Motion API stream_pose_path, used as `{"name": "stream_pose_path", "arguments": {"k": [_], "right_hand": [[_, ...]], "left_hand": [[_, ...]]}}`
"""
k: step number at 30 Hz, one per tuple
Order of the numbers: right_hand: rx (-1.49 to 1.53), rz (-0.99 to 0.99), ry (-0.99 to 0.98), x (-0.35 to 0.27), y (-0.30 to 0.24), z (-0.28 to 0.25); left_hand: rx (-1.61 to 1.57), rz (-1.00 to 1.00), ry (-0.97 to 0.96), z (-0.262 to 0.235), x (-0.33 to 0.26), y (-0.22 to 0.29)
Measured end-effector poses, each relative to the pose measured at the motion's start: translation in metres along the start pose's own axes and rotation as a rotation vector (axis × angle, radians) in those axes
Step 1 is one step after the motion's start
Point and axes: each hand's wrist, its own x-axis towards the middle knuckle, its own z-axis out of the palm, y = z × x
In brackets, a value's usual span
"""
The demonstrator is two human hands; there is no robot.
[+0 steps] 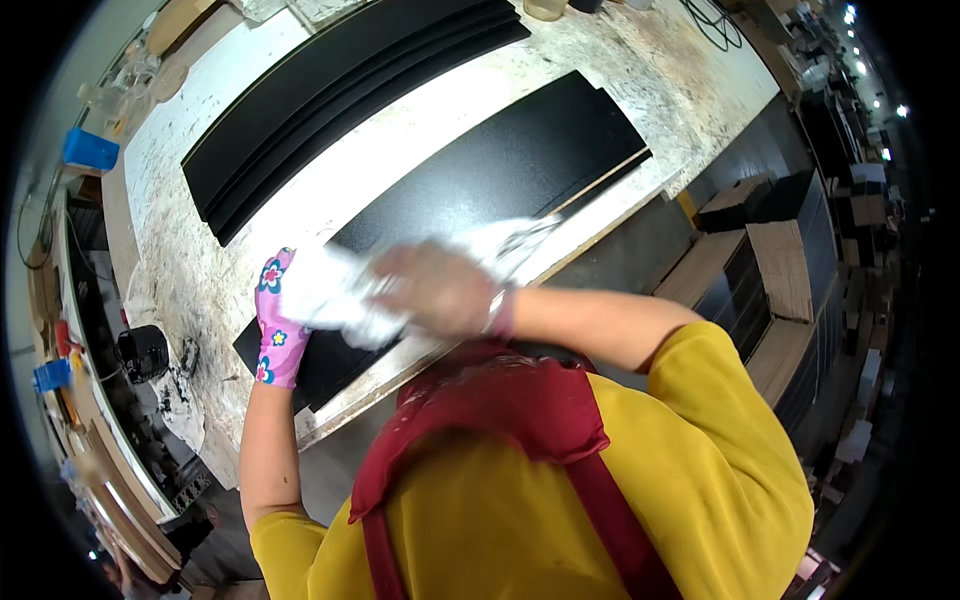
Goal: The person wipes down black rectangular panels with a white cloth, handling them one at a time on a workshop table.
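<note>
Dark red apron (480, 400) cloth over a yellow shirt (480, 510) sits nearest. Just beyond it, the right hand (435, 290), motion-blurred, lies over a crumpled white cloth (340, 290); whether it pinches the cloth or presses flat, I cannot tell. The left hand (279, 325), in a pink flowered glove, is at the cloth's left side; its grip is partly hidden, so I cannot tell that either. Under the cloth, a long black panel (490, 160) runs from beside the glove to the upper right, its near side close to the table (700, 80) edge. Bare whitish tabletop separates it from stacked black panels (340, 90) farther back; more extends past its right end.
</note>
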Motion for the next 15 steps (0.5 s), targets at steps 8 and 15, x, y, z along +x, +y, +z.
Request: {"name": "stream_pose_path", "arguments": {"k": [8,15], "right_hand": [[-0.588,0.753,0.353,-0.103,0.190,-0.152],[-0.052,0.057,0.113,-0.008,0.006,-0.008]], "left_hand": [[0.285,-0.074,-0.171,-0.012,0.032,0.048],[-0.092,-0.258,-0.070,-0.008,0.005,0.017]]}}
